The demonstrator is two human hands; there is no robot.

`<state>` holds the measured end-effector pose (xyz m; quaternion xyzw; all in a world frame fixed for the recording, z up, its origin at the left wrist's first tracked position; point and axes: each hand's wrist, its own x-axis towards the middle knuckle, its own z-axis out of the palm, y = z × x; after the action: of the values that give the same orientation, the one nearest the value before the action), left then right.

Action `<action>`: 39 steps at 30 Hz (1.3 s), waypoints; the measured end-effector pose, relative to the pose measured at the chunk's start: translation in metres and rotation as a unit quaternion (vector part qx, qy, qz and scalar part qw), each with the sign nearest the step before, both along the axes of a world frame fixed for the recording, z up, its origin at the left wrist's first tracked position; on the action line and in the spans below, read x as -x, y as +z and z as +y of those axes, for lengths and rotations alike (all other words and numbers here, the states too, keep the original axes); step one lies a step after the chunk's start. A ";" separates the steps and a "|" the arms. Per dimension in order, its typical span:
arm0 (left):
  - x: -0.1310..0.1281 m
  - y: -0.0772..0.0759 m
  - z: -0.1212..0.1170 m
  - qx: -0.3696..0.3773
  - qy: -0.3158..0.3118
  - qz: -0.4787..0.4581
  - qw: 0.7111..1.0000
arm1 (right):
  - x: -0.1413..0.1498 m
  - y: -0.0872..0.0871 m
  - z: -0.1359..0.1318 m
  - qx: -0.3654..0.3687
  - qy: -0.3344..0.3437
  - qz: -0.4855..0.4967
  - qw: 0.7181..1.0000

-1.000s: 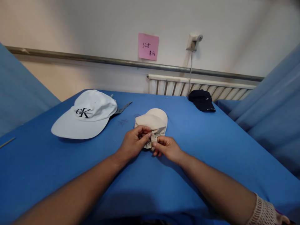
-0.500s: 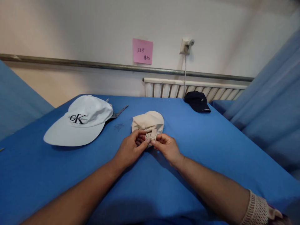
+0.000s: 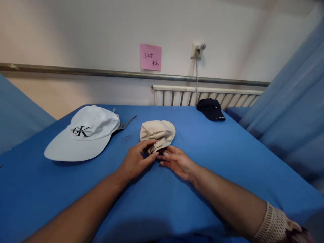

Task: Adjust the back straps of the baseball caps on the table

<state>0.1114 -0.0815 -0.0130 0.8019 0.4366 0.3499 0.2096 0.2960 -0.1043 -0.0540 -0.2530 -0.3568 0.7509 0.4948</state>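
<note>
A small beige cap (image 3: 157, 130) lies on the blue-covered table, its brim pointing away to the right and its back edge facing me. My left hand (image 3: 138, 158) grips that back edge at the left, fingers over the fabric and thumb in front. A pale strap and a small label show by the fingertips. Just right of it, my right hand (image 3: 178, 162) is half turned up with its fingers loosely apart, close under the cap's back edge. Whether its fingertips touch the fabric I cannot tell.
To the left sits a large white cap (image 3: 88, 125) with black letters and a dark strap behind. A black cap (image 3: 211, 109) rests at the far right edge. Behind are a metal rail (image 3: 113, 73), a radiator (image 3: 177, 96) and a plugged socket (image 3: 197, 50). Blue curtains (image 3: 291, 111) hang at the sides.
My right hand has let go of the beige cap's strap and loosened, moving slightly down. The cap's back edge has tilted, showing more of the label. The view has shifted slightly.
</note>
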 end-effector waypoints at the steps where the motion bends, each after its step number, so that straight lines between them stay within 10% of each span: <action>1: 0.000 0.001 -0.001 -0.004 -0.008 0.006 1.000 | -0.002 0.003 0.001 0.018 -0.005 0.033 0.999; 39: -0.013 -0.010 -0.007 0.004 -0.018 0.086 0.996 | -0.002 0.008 -0.003 0.158 -0.093 0.040 0.982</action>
<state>0.1241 -0.0882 -0.0227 0.8360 0.4400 0.2738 0.1803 0.2979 -0.1078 -0.0459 -0.3296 -0.1882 0.7579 0.5305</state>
